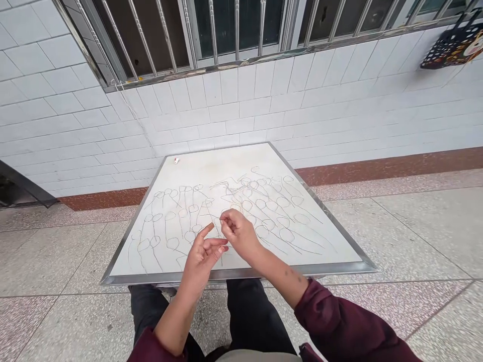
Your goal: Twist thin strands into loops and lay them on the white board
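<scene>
Thin dark wires (287, 235), many bent into a loop at one end with long loose tails, lie spread in rough rows over a white table (211, 163). Above the table's near half, my right hand (239, 234) is closed in a pinch on a thin wire, a bit of which shows at the fingertips. Just left of it and lower, my left hand (202, 256) pinches with thumb and middle finger, its index finger raised. The wire seems to run between both hands, but it is too fine to trace fully.
A small red-and-white object (176, 161) sits at the table's far left corner. The metal table edge (332, 211) frames the top. Behind stands a white tiled wall (226, 108) with a barred window (222, 30). A patterned bag (453, 48) hangs at upper right.
</scene>
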A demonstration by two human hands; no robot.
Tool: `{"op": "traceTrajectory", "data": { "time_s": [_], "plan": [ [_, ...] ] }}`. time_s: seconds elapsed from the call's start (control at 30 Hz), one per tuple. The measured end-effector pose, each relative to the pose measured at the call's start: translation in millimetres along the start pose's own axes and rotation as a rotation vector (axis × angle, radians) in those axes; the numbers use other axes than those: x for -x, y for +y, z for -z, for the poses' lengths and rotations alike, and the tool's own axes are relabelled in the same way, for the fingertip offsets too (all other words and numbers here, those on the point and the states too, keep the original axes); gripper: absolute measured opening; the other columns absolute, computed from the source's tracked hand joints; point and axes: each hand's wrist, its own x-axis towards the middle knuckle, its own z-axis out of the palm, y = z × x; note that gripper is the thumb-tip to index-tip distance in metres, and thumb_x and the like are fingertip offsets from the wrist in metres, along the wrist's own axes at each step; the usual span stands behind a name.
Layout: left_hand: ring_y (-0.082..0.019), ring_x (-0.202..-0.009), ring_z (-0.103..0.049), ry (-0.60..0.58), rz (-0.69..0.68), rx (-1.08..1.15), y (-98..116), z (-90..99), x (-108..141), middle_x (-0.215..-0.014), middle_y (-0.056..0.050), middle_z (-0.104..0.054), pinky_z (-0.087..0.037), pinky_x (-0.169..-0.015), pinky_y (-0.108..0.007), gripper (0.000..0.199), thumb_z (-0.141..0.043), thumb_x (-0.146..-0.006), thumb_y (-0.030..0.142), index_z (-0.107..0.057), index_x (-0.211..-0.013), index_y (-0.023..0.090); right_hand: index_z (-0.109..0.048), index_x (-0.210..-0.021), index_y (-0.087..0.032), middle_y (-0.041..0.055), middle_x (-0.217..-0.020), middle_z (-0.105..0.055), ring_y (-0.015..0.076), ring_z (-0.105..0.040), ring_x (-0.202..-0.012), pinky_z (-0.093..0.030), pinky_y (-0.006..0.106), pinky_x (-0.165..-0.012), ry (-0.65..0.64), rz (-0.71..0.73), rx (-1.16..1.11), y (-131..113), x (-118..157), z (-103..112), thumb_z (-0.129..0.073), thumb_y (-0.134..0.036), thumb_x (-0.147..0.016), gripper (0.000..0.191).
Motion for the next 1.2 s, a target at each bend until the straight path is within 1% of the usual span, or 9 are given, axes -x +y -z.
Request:
{"op": "traceTrajectory", "data": {
  "time_s": [0.17, 0.3, 0.47, 0.63, 0.8, 0.93, 1.07, 1.13, 1.2],
  "plan": [
    [-0.018, -0.086, -0.068, 0.103, 0.004, 0.151, -1.1, -0.8, 29.1, -0.096, -0.004, -0.071, -0.045, -0.092, -0.038, 0.049, -0.06, -0.089, 0.035, -0.044, -0.135, 0.023, -0.057, -0.086, -0.021, 0.0006, -0.079, -0.057, 0.0114, -0.057, -0.061, -0.049, 0.025, -0.057, 0.03, 0.005, -0.057, -12.1, 26.0, -10.6, -0.051, -0.02, -0.084, 0.007],
    [-0.015, -0.082, -0.066, 0.072, 0.008, 0.218, 5.3, 8.9, 44.7, -0.094, -0.005, -0.071, -0.047, -0.088, -0.033, 0.055, -0.066, -0.085, 0.029, -0.044, -0.136, 0.022, -0.056, -0.091, -0.021, -0.0007, -0.078, -0.057, 0.0117, -0.062, -0.06, -0.051, 0.023, -0.049, 0.006, -0.116, -0.242, -20.1, 39.2, -14.9, -0.055, -0.027, -0.085, 0.009],
    [-0.009, -0.073, -0.061, 0.143, 0.019, 0.43, 5.9, 26.7, 53.0, -0.082, -0.001, -0.067, -0.049, -0.076, -0.023, 0.049, -0.07, -0.081, 0.019, -0.054, -0.127, 0.019, -0.052, -0.103, -0.023, -0.004, -0.074, -0.055, 0.011, -0.059, -0.061, -0.049, 0.022, -0.05, 0.004, -0.188, -0.35, -24.7, 51.5, -17.0, -0.06, -0.03, -0.083, 0.022],
    [-0.008, -0.076, -0.061, 0.11, 0.085, 0.633, 3.2, 42.0, 58.3, -0.084, -0.003, -0.067, -0.051, -0.08, -0.023, 0.048, -0.07, -0.079, 0.011, -0.057, -0.126, 0.015, -0.048, -0.106, -0.024, -0.0051, -0.074, -0.055, 0.0102, -0.055, -0.06, -0.046, 0.022, -0.051, -0.011, -0.194, -0.39, -28.0, 58.4, -25.9, -0.061, -0.029, -0.084, 0.026],
    [-0.008, -0.077, -0.063, 0.216, 0.166, 0.695, -2.2, 53.8, 61.3, -0.086, -0.004, -0.068, -0.052, -0.082, -0.023, 0.043, -0.069, -0.078, 0.007, -0.062, -0.12, 0.013, -0.049, -0.099, -0.023, -0.0055, -0.073, -0.057, 0.0099, -0.056, -0.063, -0.045, 0.021, -0.055, -0.047, -0.387, -0.674, -32.3, 57.1, -35.8, -0.069, -0.033, -0.078, 0.031],
    [-0.01, -0.081, -0.064, 0.217, 0.148, 0.653, -8.6, 57.2, 61.8, -0.084, -0.003, -0.067, -0.052, -0.087, -0.028, 0.04, -0.07, -0.078, 0.01, -0.063, -0.117, 0.015, -0.056, -0.093, -0.02, -0.0021, -0.078, -0.061, 0.0089, -0.055, -0.065, -0.044, 0.021, -0.059, -0.083, -0.523, -0.777, -33.3, 56.4, -39.9, -0.074, -0.035, -0.075, 0.029],
    [-0.013, -0.085, -0.065, 0.187, 0.076, 0.479, -20.5, 56.4, 59.5, -0.089, -0.002, -0.068, -0.051, -0.091, -0.034, 0.041, -0.073, -0.077, 0.018, -0.062, -0.117, 0.019, -0.059, -0.092, -0.02, 0.0002, -0.081, -0.063, 0.0097, -0.054, -0.067, -0.042, 0.022, -0.059, -0.114, -0.475, -0.712, -30.2, 57.3, -41.8, -0.067, -0.04, -0.081, 0.024],
    [-0.016, -0.091, -0.064, 0.243, 0.019, 0.313, -24.3, 59.2, 58.5, -0.095, -0.004, -0.069, -0.049, -0.092, -0.036, 0.039, -0.072, -0.079, 0.025, -0.062, -0.116, 0.021, -0.058, -0.091, -0.021, -0.0005, -0.077, -0.062, 0.0104, -0.052, -0.064, -0.041, 0.022, -0.056, -0.094, -0.399, -0.594, -26.9, 56.7, -40.5, -0.063, -0.04, -0.084, 0.021],
    [-0.017, -0.101, -0.062, 0.389, -0.096, 0.115, -22.4, 65.8, 58.4, -0.101, -0.005, -0.068, -0.045, -0.097, -0.035, 0.036, -0.07, -0.081, 0.03, -0.062, -0.116, 0.023, -0.057, -0.09, -0.022, -0.0012, -0.074, -0.06, 0.0112, -0.051, -0.062, -0.04, 0.023, -0.055, -0.083, -0.319, -0.426, -24.1, 55.3, -36.9, -0.06, -0.038, -0.086, 0.017]
  ]
}}
